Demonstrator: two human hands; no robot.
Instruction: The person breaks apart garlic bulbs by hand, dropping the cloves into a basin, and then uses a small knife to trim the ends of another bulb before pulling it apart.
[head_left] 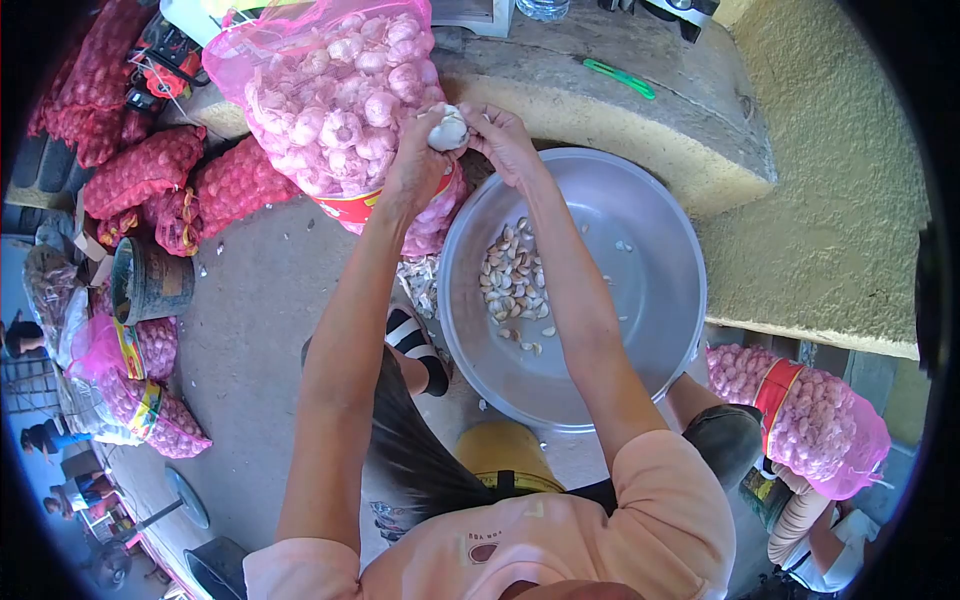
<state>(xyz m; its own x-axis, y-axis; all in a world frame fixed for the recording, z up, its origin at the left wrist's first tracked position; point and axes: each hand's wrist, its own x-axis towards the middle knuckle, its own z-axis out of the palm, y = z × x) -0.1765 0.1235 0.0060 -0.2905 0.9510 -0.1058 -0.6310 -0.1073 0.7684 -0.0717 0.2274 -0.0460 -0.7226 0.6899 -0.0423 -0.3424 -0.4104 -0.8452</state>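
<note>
White garlic bulb (447, 128) pinched between both my hands, held up over the far rim of the metal basin (640, 300). Left hand (418, 160) wraps it from below, right hand (503, 140) grips the other side, fingers closed on it. Loose cloves (512, 280) lie in the basin. Pink mesh sack of garlic (335, 100) sits just behind my left hand. Green tool (620, 78) on the stone ledge (640, 120), well apart.

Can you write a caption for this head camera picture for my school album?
Two hands, left and right, hold a garlic bulb above a metal basin of cloves.
</note>
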